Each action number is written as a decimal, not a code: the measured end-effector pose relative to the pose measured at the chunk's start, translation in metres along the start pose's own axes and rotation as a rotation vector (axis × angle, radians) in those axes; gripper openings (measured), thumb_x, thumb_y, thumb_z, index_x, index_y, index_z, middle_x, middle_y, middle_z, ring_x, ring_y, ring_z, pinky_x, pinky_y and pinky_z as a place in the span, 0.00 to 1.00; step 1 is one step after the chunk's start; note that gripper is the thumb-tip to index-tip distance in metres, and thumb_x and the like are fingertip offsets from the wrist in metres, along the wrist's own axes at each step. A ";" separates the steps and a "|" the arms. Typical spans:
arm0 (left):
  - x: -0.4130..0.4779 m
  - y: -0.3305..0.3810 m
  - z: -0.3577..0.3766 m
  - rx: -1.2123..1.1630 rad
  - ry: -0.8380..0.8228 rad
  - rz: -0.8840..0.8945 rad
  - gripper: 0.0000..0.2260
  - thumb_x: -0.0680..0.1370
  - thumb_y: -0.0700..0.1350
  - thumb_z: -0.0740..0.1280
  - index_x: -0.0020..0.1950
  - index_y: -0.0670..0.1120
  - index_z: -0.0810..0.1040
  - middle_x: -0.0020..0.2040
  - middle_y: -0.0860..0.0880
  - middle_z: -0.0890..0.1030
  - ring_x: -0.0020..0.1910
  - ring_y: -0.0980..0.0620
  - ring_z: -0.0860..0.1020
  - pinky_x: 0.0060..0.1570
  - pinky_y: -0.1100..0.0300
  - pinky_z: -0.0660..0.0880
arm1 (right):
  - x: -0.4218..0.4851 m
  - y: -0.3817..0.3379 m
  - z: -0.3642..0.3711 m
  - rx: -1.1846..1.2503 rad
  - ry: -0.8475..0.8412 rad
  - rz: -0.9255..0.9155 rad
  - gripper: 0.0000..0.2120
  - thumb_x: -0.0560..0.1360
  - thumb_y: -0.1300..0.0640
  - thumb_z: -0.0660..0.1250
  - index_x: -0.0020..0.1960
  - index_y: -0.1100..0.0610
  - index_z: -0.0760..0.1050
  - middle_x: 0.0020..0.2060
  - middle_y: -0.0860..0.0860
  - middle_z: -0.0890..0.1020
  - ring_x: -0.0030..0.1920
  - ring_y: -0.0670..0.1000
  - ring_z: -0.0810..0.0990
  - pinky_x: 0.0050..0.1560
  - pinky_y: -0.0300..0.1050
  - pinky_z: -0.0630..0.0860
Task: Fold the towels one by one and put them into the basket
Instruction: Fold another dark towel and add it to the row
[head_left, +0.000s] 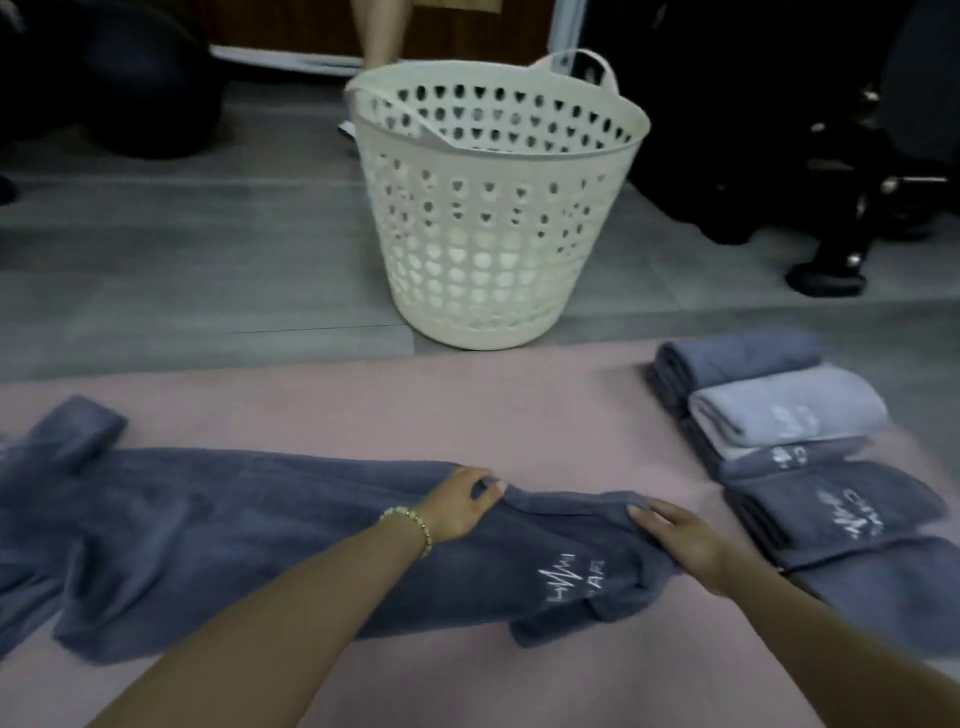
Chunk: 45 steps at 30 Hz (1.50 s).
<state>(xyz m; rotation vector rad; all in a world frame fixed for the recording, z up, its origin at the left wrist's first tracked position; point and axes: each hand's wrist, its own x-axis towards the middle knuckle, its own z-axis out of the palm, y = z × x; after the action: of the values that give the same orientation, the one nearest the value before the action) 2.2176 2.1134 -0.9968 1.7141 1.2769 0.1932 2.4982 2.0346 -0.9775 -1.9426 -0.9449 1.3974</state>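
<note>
A long dark blue towel (218, 535) with white stitched lettering lies spread left to right on the pink mat (519, 415). My left hand (460, 506) pinches its far edge near the middle. My right hand (675, 535) holds the towel's right end, fingers curled into the cloth. Beyond the mat a cream perforated basket (483, 249) with handles stands upright on the grey floor.
Several folded towels (789, 410), grey and dark blue, lie in a row along the mat's right side. A chair base with castors (831, 260) is at the far right. A person's leg (379, 31) stands behind the basket. Dark shapes fill the far left.
</note>
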 end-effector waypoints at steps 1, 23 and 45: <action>0.009 0.007 0.010 0.006 -0.022 -0.018 0.23 0.81 0.55 0.57 0.72 0.43 0.65 0.69 0.49 0.66 0.69 0.49 0.67 0.70 0.60 0.61 | 0.003 0.001 -0.001 0.003 -0.011 0.002 0.10 0.78 0.55 0.64 0.57 0.57 0.79 0.54 0.57 0.82 0.48 0.53 0.81 0.49 0.49 0.80; 0.169 0.171 0.037 -0.318 0.074 0.096 0.13 0.81 0.46 0.59 0.37 0.47 0.71 0.29 0.48 0.69 0.17 0.61 0.68 0.19 0.70 0.66 | 0.021 0.018 -0.058 0.664 -0.410 0.226 0.12 0.79 0.57 0.61 0.52 0.61 0.81 0.50 0.57 0.84 0.46 0.52 0.83 0.46 0.43 0.79; 0.122 0.084 0.113 0.567 -0.169 0.090 0.28 0.81 0.61 0.49 0.78 0.52 0.48 0.78 0.53 0.45 0.77 0.51 0.45 0.75 0.54 0.44 | 0.022 0.087 -0.100 0.024 0.500 0.145 0.18 0.70 0.54 0.75 0.27 0.58 0.71 0.23 0.49 0.75 0.31 0.50 0.74 0.38 0.38 0.74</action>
<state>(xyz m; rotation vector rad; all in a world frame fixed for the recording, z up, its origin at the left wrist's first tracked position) 2.3956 2.1465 -1.0411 2.2125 1.1959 -0.2857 2.6174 1.9970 -1.0272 -2.2265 -0.5581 0.9128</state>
